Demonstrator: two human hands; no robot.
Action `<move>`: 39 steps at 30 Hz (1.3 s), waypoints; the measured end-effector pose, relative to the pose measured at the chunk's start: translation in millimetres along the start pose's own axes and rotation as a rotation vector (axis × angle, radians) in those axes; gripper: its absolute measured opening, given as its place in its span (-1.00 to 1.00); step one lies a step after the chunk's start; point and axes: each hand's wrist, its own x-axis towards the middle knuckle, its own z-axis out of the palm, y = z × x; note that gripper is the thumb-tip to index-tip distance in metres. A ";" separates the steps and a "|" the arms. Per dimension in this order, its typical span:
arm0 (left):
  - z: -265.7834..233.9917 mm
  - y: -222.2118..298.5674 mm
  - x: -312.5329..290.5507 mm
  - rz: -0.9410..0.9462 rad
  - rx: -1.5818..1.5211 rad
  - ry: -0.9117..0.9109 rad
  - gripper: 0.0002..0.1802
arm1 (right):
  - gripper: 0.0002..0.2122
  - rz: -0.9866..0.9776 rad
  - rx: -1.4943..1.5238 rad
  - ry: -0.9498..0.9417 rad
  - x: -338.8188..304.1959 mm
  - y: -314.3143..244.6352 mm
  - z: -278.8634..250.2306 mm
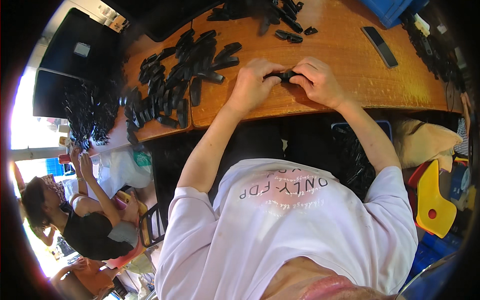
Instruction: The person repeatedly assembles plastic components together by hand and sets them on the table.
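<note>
Both of my hands meet over the near part of the wooden table (pixel 330 60), closed on one small black plastic part (pixel 285 76). My left hand (pixel 253 82) pinches its left end between thumb and fingers. On the other end, my right hand (pixel 318 82) grips in the same way. Fingers cover much of the part, so its exact kind cannot be made out. Left of my left hand spreads a heap of long black plastic pieces (pixel 175 75). Beyond my hands lie a few more black pieces (pixel 288 36).
A smartphone (pixel 380 46) lies at the right, near a blue bin (pixel 387 10) and black parts (pixel 430 45). Below the table edge sits a crate of black parts (pixel 355 155). A yellow chair (pixel 435 200) stands right. At left, another person (pixel 95 220) works beside black strands (pixel 90 110).
</note>
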 end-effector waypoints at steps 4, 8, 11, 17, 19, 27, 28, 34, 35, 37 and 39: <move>0.6 -3.9 0.6 0.006 -0.003 -0.016 -0.74 | -0.86 0.132 -0.036 0.188 -9.3 -1.0 -5.0; 0.4 -5.9 -1.1 0.016 -0.009 -0.001 -0.75 | -0.85 0.096 -0.059 0.030 -15.7 -1.8 -14.6; 0.0 -4.8 -0.5 0.009 -0.018 -0.004 -0.76 | -0.84 0.076 -0.068 -0.005 -14.5 2.4 -16.1; 3.1 -4.5 2.9 0.015 -0.041 -0.009 -0.77 | -0.83 0.049 -0.070 -0.050 -6.1 2.9 -14.9; 3.9 -6.1 2.5 0.026 -0.071 -0.020 -0.77 | -0.80 -0.028 -0.165 -0.082 5.5 -2.0 0.0; -31.7 -1.5 -8.6 0.041 0.470 0.149 -0.68 | -0.78 0.034 -0.258 -0.010 14.4 59.5 -18.7; -34.4 -3.5 -9.5 0.040 0.619 0.263 -0.65 | -0.77 0.122 -0.350 -0.084 20.0 72.8 -29.0; 1.5 -3.6 55.6 0.191 0.455 0.246 -0.62 | -0.71 0.168 -0.601 -0.228 38.0 110.2 -47.4; 13.0 -10.2 66.4 0.243 0.442 0.177 -0.61 | -0.75 0.194 -0.623 -0.290 41.4 106.1 -45.7; 28.7 -25.7 81.4 0.305 0.428 0.120 -0.59 | -0.85 0.256 -0.624 -0.334 40.6 95.0 -41.6; 35.2 -38.5 85.4 0.240 0.470 0.024 -0.60 | -0.85 0.354 -0.421 -0.254 38.8 69.2 -40.2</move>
